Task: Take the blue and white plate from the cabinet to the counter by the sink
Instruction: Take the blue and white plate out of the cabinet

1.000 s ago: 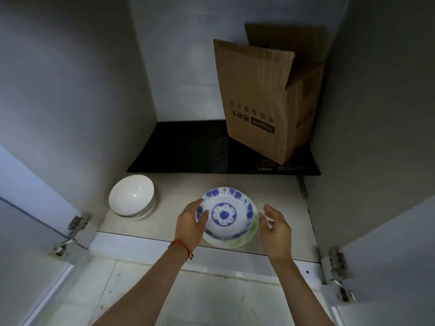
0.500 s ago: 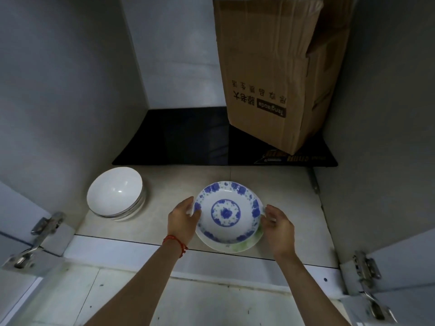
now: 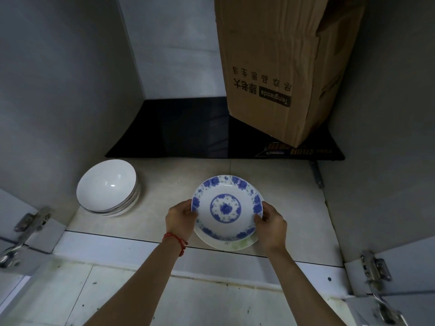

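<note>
A blue and white plate (image 3: 226,208) with a flower pattern sits near the front of the cabinet shelf (image 3: 169,182), on top of a second plate with a green rim (image 3: 237,245). My left hand (image 3: 180,220), with a red string at the wrist, grips the plate's left rim. My right hand (image 3: 270,225) grips its right rim. The plate looks tilted slightly, its near edge raised off the lower plate.
A stack of white bowls (image 3: 107,185) stands at the shelf's left. A tall cardboard box (image 3: 277,67) rests on a black flat slab (image 3: 179,130) at the back. Open cabinet doors with metal hinges (image 3: 28,222) (image 3: 374,269) flank the opening. The floor (image 3: 141,290) lies below.
Both hands closed in from beside the plate onto its rims. The view has moved closer into the cabinet.
</note>
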Available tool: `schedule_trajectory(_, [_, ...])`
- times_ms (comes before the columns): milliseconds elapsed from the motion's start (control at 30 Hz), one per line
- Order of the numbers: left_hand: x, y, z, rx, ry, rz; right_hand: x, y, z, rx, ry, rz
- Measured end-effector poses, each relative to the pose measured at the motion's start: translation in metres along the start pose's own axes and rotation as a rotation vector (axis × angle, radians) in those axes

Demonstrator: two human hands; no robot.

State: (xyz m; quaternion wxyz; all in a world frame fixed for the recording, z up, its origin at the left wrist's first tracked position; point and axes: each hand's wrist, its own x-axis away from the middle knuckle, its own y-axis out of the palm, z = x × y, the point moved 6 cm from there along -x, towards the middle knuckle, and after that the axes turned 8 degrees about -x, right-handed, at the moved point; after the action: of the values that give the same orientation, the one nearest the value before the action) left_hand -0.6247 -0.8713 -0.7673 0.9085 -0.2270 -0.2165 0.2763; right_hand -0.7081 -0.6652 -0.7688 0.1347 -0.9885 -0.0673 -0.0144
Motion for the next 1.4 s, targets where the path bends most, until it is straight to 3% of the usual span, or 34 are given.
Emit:
schedule_trajectory(600, [0.027,-0.031,0.005,0.210,-0.050,0.096,0.020,-0.006,-0.038,-0.029,-0.075,0.051])
schedule_trajectory(1400, [0.158,-0.130,0.120,0.296,-0.002,0.258,0.093,-0.079,-0.181,-0.191,-0.036,0.028])
